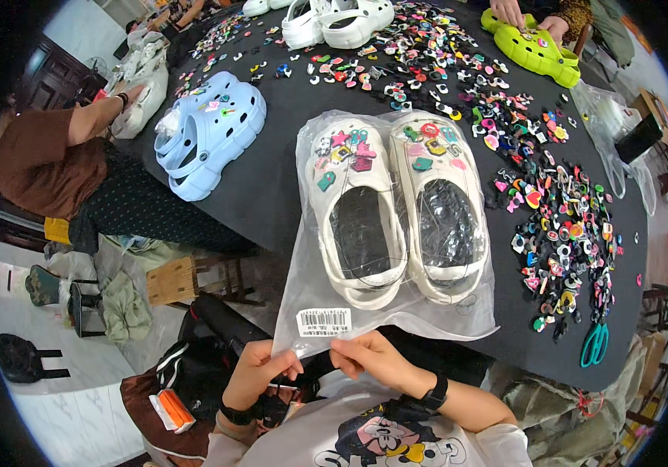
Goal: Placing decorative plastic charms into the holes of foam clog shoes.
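In front of me a clear plastic bag (pixel 295 292) lies on the table, partly over its near edge. Inside it are two white clogs, the left clog (pixel 322 233) and the right clog (pixel 470 226), side by side with toes pointing away. Colourful charms decorate both toes. A white barcode label (pixel 324 322) sits at the bag's near left corner. Just below that label, my left hand (pixel 260 375) pinches the bag's near edge. A little to its right, my right hand (pixel 369 361) grips the same edge between thumb and fingers.
Piles of small charms (pixel 564 233) cover the black table's (pixel 272 210) right and far side. Teal-handled scissors (pixel 595 345) lie near the right edge. Light blue clogs (pixel 209 136) stand left. Another person's hands hold a lime clog (pixel 532 50); a person in brown (pixel 42 152) sits left.
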`<state>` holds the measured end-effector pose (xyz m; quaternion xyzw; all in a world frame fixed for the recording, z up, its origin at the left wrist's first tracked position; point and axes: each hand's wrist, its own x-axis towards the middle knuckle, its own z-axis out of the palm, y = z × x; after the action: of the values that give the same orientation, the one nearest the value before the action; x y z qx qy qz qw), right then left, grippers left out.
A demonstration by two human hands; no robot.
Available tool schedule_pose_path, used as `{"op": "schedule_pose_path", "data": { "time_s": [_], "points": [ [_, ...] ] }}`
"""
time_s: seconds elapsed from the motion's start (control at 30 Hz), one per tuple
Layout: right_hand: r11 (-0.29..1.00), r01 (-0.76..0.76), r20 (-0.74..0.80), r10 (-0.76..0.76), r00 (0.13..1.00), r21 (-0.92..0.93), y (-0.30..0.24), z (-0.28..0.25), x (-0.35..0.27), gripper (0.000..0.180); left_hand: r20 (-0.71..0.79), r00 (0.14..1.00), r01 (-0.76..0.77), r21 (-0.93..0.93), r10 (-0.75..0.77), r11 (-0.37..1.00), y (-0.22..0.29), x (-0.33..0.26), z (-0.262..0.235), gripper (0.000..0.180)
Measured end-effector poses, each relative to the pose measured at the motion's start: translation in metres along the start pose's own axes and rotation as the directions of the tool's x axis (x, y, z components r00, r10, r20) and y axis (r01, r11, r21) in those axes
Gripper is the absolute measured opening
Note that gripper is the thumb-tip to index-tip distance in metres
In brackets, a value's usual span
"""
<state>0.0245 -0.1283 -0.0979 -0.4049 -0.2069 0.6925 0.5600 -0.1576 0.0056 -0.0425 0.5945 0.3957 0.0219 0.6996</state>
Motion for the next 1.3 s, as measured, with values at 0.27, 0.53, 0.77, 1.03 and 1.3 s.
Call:
{"op": "schedule_pose_path", "data": {
  "time_s": [0.27,0.53,0.77,1.03,1.3],
  "points": [
    [0.993,0.110,-0.171,-0.101,0.980,0.048,-0.002,-0.017,-0.044,0.033,-0.211,0.969,-0.222,-0.501,0.131,0.837,-0.015,0.006,-0.009,0.016],
    [0.896,0.443,-0.703,-0.297,0.647,0.030,0.008,-0.078,-0.153,0.032,-0.243,0.963,-0.211,-0.405,0.118,0.890,-0.010,0.011,-0.015,0.021],
    [0.686,0.725,-0.729,-0.523,0.442,-0.053,-0.010,-0.073,-0.171,0.034,-0.256,0.733,-0.413,0.569,0.631,0.711,0.012,0.015,-0.020,0.073],
    [0.162,0.321,0.164,-0.602,0.781,-0.933,-0.051,-0.018,-0.121,0.031,0.463,0.593,-0.479,0.860,0.659,-0.174,0.072,0.023,0.059,0.037],
    [-0.039,0.177,0.164,-0.607,0.778,-0.983,-0.063,0.011,-0.085,0.054,0.368,0.354,-0.644,0.762,0.860,-0.061,0.092,0.020,0.056,0.024]
  ]
}}
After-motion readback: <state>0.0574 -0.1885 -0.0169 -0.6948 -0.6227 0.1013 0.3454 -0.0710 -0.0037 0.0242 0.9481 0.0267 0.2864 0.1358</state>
